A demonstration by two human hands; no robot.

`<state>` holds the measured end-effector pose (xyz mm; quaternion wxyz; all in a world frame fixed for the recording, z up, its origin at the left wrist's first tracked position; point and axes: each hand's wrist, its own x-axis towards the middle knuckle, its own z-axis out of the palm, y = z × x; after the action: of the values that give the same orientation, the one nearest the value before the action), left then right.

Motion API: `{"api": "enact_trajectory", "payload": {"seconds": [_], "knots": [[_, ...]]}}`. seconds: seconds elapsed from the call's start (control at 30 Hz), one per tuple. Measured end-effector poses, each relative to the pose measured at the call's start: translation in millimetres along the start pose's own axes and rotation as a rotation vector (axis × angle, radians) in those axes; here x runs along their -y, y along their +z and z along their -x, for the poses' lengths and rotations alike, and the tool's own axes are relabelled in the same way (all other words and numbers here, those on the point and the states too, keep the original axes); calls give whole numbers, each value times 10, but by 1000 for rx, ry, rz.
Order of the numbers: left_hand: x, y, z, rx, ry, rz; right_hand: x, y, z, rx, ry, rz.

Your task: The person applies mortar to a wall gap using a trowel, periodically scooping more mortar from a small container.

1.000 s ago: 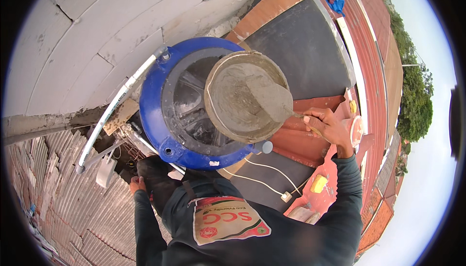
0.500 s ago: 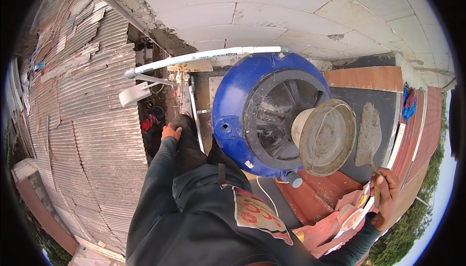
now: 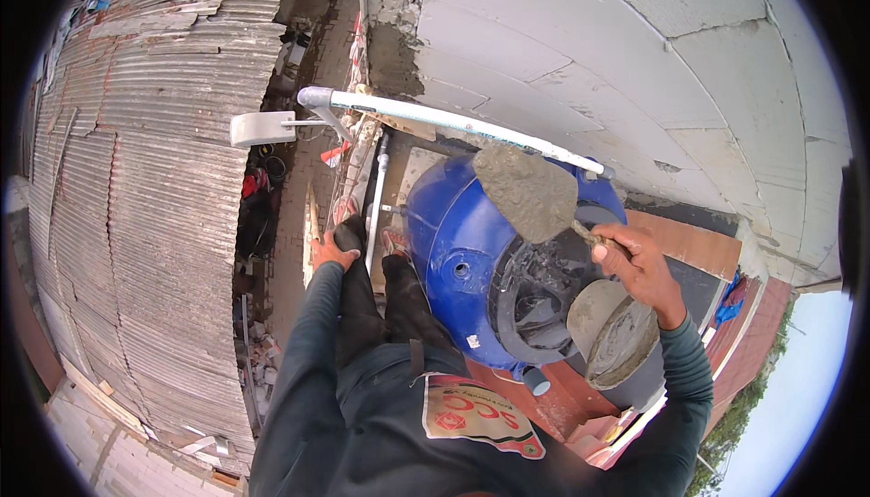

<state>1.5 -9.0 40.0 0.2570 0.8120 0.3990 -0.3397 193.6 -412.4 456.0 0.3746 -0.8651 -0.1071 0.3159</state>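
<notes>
My right hand (image 3: pixel 642 270) is closed around the handle of a trowel (image 3: pixel 527 191), whose blade is covered in wet grey mortar. The blade hangs over the far part of a blue water tank (image 3: pixel 444 266) with a dark ribbed top. Below that hand, a mortar-caked bucket (image 3: pixel 594 311) sits tilted at the tank's right side, with grey mortar inside. My left hand (image 3: pixel 333 250) rests on my bent knee, thumb apart from the fingers, holding nothing.
A pale block wall (image 3: pixel 580 53) rises beyond the tank. A white pipe (image 3: pixel 453 123) crosses in front of it. To the left, past a narrow drop to a paved alley (image 3: pixel 313 89), lies a corrugated roof (image 3: pixel 172 225). A brown board (image 3: pixel 684 243) leans at right.
My right hand has lifted the mortar-laden trowel from beside the bucket, forward and left over the tank. The view has turned toward the wall. My left hand stays on my knee.
</notes>
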Motion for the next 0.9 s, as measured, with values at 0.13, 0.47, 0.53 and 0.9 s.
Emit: {"api": "enact_trajectory", "payload": {"seconds": [0.13,0.47,0.53,0.9], "knots": [[157,62,-30,-36,-36,-19,-164,647,-874,194,-94,22],[205,18,79,-25,-51,-40,-670,2097,-2378,345,-79,102],[262,43,62,-49,-42,-46,-773,2237,-2662,318,-61,90],[172,-51,-16,74,-95,-83,-1499,2331,-3915,182,-107,187]]}}
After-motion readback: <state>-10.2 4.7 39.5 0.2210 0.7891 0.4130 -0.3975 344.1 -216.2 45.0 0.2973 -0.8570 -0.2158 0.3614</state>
